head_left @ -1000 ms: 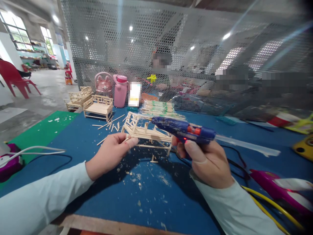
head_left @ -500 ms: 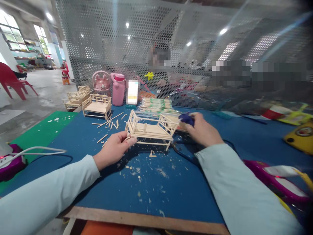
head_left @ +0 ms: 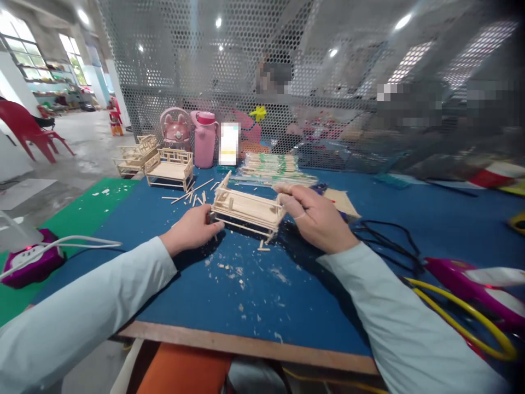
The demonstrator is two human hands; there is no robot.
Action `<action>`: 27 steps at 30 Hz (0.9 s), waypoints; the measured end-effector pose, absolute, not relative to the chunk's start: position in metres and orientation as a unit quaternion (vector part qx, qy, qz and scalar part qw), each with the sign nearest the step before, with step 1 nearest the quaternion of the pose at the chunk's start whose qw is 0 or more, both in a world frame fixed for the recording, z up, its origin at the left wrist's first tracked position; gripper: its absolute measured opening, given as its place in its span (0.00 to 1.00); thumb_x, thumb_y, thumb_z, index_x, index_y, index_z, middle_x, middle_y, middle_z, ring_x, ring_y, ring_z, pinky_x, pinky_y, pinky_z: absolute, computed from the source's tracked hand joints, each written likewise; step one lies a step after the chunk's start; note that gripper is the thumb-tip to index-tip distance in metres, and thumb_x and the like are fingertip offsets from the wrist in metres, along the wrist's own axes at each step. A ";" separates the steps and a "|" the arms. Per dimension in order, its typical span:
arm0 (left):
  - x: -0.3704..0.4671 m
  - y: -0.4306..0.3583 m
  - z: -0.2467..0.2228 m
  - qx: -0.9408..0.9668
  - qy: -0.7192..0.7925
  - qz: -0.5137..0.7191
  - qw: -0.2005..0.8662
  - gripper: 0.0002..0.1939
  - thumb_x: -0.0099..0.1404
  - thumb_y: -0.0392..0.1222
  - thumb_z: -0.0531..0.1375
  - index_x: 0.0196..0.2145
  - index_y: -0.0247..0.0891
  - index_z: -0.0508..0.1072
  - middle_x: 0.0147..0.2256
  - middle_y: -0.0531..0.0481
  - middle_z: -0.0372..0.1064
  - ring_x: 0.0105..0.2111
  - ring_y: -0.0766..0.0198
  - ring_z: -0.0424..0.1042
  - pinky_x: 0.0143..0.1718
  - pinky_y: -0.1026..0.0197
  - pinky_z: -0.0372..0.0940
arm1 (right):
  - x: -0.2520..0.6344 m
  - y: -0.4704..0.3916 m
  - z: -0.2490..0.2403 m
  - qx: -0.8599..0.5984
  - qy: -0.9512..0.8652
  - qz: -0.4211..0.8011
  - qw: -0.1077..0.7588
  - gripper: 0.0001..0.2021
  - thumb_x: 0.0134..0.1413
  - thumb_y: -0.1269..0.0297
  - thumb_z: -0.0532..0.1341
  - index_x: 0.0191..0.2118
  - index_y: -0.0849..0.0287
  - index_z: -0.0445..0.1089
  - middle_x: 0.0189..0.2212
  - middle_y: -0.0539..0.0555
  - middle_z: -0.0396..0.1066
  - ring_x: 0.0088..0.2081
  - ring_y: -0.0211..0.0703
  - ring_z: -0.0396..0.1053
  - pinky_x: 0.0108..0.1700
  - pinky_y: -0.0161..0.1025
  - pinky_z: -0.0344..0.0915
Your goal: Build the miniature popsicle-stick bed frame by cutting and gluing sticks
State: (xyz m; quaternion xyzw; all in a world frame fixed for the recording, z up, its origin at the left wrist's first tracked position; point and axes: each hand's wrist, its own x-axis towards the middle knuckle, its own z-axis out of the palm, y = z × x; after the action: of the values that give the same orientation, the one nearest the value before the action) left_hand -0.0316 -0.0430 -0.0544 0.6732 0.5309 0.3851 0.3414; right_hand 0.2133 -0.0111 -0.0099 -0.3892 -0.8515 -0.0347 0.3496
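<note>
A miniature wooden daybed (head_left: 250,208), made of thin sticks with railings, is tilted a little over the blue table. My left hand (head_left: 192,229) grips its left end between thumb and fingers. At the opposite end, my right hand (head_left: 318,216) pinches the corner of the railing, its fingertips partly covering the frame. Behind that hand a dark blue tool (head_left: 319,189), perhaps a glue gun, is mostly hidden; beside it lies a flat beige board (head_left: 342,202). Small stick offcuts (head_left: 263,246) lie below the daybed.
Finished-looking miniature daybeds (head_left: 170,168) stand at the back left near loose sticks (head_left: 192,192). A pink bottle (head_left: 204,141), a phone (head_left: 228,143) and bagged sticks (head_left: 273,166) line the mesh screen (head_left: 164,71). Black cable (head_left: 394,235) and purple power strips (head_left: 471,284) flank the work.
My right hand has let go of the dark blue tool and moved left onto the daybed's right end. The daybed has turned and tipped slightly; my left hand still grips it.
</note>
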 end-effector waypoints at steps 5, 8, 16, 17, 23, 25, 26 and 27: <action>-0.024 -0.045 -0.049 0.734 0.522 0.346 0.262 0.01 0.50 0.35 0.58 0.25 0.38 0.68 0.22 0.53 0.64 0.22 0.66 0.58 0.26 0.63 0.53 | 0.228 0.005 -0.010 -0.356 -0.875 -0.039 0.327 0.14 0.57 0.56 0.52 0.32 0.55 0.72 0.38 0.56 0.75 0.45 0.48 0.70 0.49 0.49 0.64; -0.028 -0.048 -0.042 0.743 0.520 0.341 0.246 0.11 0.51 0.32 0.53 0.32 0.38 0.71 0.32 0.47 0.70 0.31 0.59 0.66 0.35 0.60 0.58 | 0.231 0.010 -0.007 -0.377 -0.858 -0.038 0.347 0.15 0.57 0.56 0.51 0.28 0.54 0.71 0.38 0.55 0.75 0.44 0.47 0.71 0.47 0.47 0.65; -0.037 -0.055 -0.031 0.685 0.514 0.466 0.224 0.20 0.59 0.33 0.46 0.48 0.34 0.65 0.29 0.51 0.64 0.30 0.65 0.63 0.36 0.61 0.60 | 0.237 -0.001 -0.007 -0.371 -0.868 -0.021 0.329 0.15 0.56 0.56 0.52 0.28 0.53 0.73 0.39 0.53 0.76 0.44 0.46 0.72 0.46 0.46 0.66; -0.035 -0.056 -0.032 0.672 0.500 0.494 0.232 0.19 0.60 0.33 0.47 0.48 0.35 0.65 0.30 0.51 0.63 0.29 0.66 0.62 0.35 0.62 0.60 | 0.239 -0.001 -0.008 -0.372 -0.867 -0.020 0.332 0.15 0.56 0.56 0.53 0.27 0.53 0.73 0.39 0.53 0.76 0.44 0.46 0.72 0.46 0.45 0.67; -0.011 -0.066 -0.041 0.605 0.413 0.561 0.385 0.15 0.62 0.37 0.54 0.48 0.37 0.60 0.30 0.52 0.69 0.33 0.67 0.70 0.36 0.64 0.64 | 0.234 -0.003 -0.015 -0.382 -0.860 -0.009 0.337 0.15 0.56 0.57 0.53 0.26 0.54 0.72 0.39 0.54 0.76 0.44 0.46 0.72 0.46 0.46 0.67; -0.004 -0.071 -0.044 0.593 0.391 0.562 0.423 0.16 0.62 0.37 0.55 0.47 0.38 0.58 0.28 0.54 0.69 0.32 0.68 0.71 0.37 0.64 0.64 | 0.229 -0.011 -0.012 -0.385 -0.851 -0.036 0.356 0.12 0.55 0.56 0.54 0.30 0.53 0.73 0.41 0.54 0.75 0.46 0.48 0.70 0.49 0.48 0.65; -0.002 -0.074 -0.045 0.592 0.384 0.561 0.433 0.15 0.62 0.37 0.56 0.46 0.38 0.57 0.28 0.54 0.70 0.32 0.68 0.72 0.37 0.64 0.65 | 0.225 -0.017 -0.009 -0.387 -0.840 -0.058 0.376 0.11 0.54 0.56 0.55 0.33 0.53 0.74 0.42 0.55 0.74 0.47 0.50 0.69 0.49 0.49 0.64; 0.000 -0.076 -0.046 0.594 0.377 0.559 0.440 0.14 0.62 0.38 0.56 0.44 0.39 0.57 0.27 0.54 0.69 0.32 0.68 0.72 0.37 0.64 0.65 | 0.221 -0.024 -0.006 -0.391 -0.825 -0.077 0.400 0.11 0.53 0.56 0.56 0.35 0.52 0.74 0.41 0.55 0.74 0.47 0.51 0.69 0.50 0.50 0.64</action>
State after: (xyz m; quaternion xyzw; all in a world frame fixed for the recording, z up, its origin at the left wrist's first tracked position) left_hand 0.0003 -0.0763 -0.0460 0.5936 0.3772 0.5587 0.4395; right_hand 0.2205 -0.0239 -0.0056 -0.3906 -0.8253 -0.0771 0.4004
